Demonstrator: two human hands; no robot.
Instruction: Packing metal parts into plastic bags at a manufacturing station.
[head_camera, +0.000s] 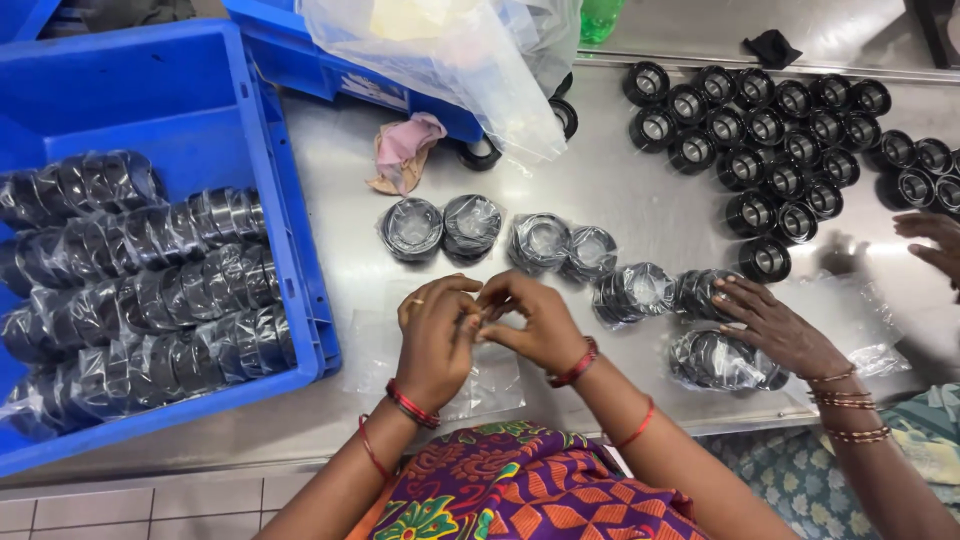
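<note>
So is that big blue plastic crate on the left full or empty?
Partly full: the big blue plastic crate holds several rows of plastic-wrapped black ring stacks, with bare blue floor above them.

Blue crate (300, 250), black rings (765, 125), pink cloth (405, 145), red bangles (412, 407), purple-orange patterned garment (520, 490).

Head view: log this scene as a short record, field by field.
surface: steel table
left hand: fingertips meet the right hand's over a clear bag; what they pinch is too small to tell
right hand: as above
crate: blue, at left, holds rows of bagged rings
table middle: bagged ring pairs
far right: loose black rings
co-worker's hand: on a bagged ring
cloth: pink, by the crate
</note>
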